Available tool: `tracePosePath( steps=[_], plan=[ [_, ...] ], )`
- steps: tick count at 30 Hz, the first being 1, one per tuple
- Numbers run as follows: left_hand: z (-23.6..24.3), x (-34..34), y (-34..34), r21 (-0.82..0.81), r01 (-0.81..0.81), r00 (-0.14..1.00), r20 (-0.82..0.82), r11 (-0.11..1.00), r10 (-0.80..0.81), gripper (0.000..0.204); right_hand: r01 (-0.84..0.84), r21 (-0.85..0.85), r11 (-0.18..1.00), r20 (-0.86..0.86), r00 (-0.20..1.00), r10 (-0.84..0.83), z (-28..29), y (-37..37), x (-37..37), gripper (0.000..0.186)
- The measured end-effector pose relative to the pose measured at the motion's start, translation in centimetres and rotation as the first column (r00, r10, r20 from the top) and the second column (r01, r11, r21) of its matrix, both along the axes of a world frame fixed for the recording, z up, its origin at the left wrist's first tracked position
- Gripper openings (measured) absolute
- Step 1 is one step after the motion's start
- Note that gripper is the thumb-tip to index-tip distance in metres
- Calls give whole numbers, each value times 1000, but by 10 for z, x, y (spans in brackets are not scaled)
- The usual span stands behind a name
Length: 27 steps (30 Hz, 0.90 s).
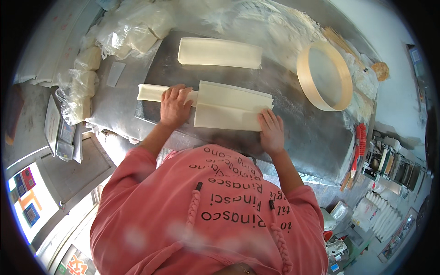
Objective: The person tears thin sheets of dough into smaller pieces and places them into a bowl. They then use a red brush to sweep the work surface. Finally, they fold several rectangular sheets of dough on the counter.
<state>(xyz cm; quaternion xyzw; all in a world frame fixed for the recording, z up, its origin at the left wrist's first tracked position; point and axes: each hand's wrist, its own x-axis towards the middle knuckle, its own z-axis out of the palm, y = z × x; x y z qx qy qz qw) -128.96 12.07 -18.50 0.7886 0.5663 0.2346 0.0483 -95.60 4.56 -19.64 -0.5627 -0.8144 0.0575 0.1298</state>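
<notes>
Pale, flat dough sheets in a wide, layered stack (229,112) lie on the dark work surface in front of me. A narrow dough strip (150,92) sticks out to the left from beside the stack. My left hand (174,106) is closed across this strip, fingers curled over its far edge and thumb on the near side. At the stack's right end, my right hand (272,130) rests with fingers stretched out along the edge. Its thumb is hidden. Farther away lies a second long dough stack (220,52), apart from both hands.
A round wooden sieve frame (305,85) stands at the right, beside flour-dusted plastic sheeting (275,27). Bagged pale blocks (82,87) line the left side, near a flat scraper-like plate (116,74). A red-bristled brush (360,142) hangs by the right table edge.
</notes>
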Motion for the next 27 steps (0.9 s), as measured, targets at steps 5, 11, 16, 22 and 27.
tracePosePath(
  steps=[5,11,16,22,27],
  plan=[
    [-39,-55,19,18,-64,995,-80,998,65,14,-42,11,999,74,996,41,-6,7,5,46],
    [-30,-54,40,122,-188,981,-26,975,192,12,-119,-129,984,44,991,125,25,13,5,45],
    [-23,23,43,-287,-119,980,121,950,159,25,177,-11,984,-179,968,-176,-6,72,11,33],
    [-30,43,56,-384,-40,995,70,922,72,21,242,-369,897,14,967,-255,-5,105,13,19],
    [-44,67,56,-220,-31,965,247,975,86,14,329,-250,910,-96,927,-362,-19,111,45,19]
  ],
)
